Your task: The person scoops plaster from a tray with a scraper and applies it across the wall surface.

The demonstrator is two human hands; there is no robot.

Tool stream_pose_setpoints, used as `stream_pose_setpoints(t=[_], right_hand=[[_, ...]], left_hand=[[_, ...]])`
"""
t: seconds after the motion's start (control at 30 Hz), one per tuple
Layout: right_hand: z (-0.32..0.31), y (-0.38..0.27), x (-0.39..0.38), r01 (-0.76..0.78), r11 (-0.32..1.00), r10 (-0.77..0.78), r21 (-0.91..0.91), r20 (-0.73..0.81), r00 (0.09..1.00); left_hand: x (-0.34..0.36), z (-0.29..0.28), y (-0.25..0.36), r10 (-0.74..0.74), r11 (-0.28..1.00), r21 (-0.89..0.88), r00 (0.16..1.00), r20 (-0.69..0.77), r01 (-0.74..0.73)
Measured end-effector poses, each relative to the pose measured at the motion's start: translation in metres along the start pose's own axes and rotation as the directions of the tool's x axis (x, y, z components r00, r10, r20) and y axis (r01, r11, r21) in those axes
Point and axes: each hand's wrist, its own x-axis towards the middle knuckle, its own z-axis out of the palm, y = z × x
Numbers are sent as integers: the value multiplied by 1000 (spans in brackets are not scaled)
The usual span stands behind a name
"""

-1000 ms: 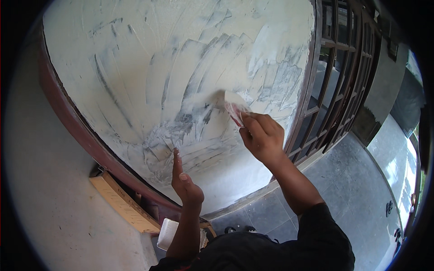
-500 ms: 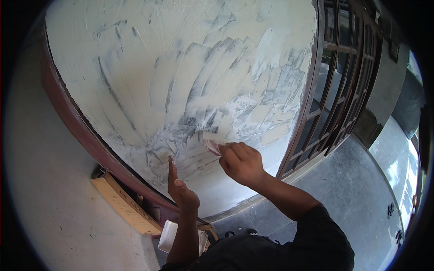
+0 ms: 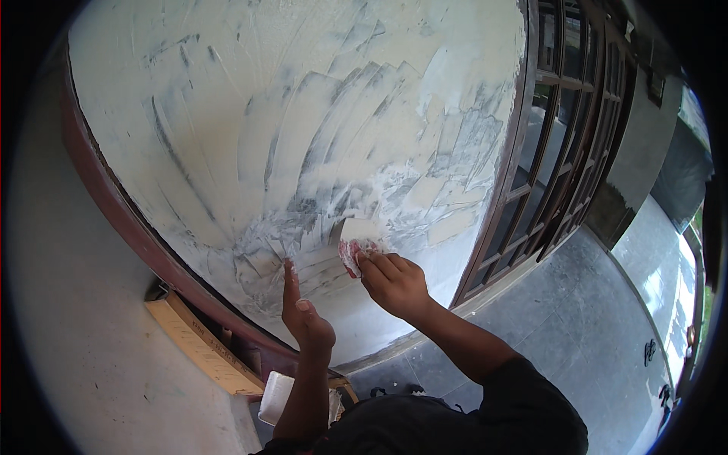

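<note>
My right hand [image 3: 396, 284] grips a putty knife [image 3: 352, 258], its red part smeared with white filler. The knife's pale, wide blade lies against or very near the wall [image 3: 205, 136]; I cannot tell which. Patches and curved streaks of cream and white filler cover the wall over a dark grey base. Left of the knife, my left hand [image 3: 307, 322] is raised close to the wall, seen edge-on. Its fingers point up, straight, and white filler clings to the foremost one. Nothing shows in that hand, though its palm side is partly hidden.
A dark-framed window grille [image 3: 561, 152] borders the wall on the right. Dark red trim [image 3: 114, 193] curves along its left. Low down on the left are a long cardboard box [image 3: 201, 345] and a white tray [image 3: 277, 398]. Grey floor tiles [image 3: 531, 334] stretch to the right.
My right hand has shifted slightly down and left, and the putty knife has turned so its blade and red part show more. My left hand has hardly moved. The view has shifted slightly.
</note>
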Motion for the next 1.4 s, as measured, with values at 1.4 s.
stream_pose_setpoints(t=[1.4], right_hand=[[-71,147,104,-240,886,83,-398,-372,924]], left_hand=[[1,33,1,5,1000,11,1000,25,-5]])
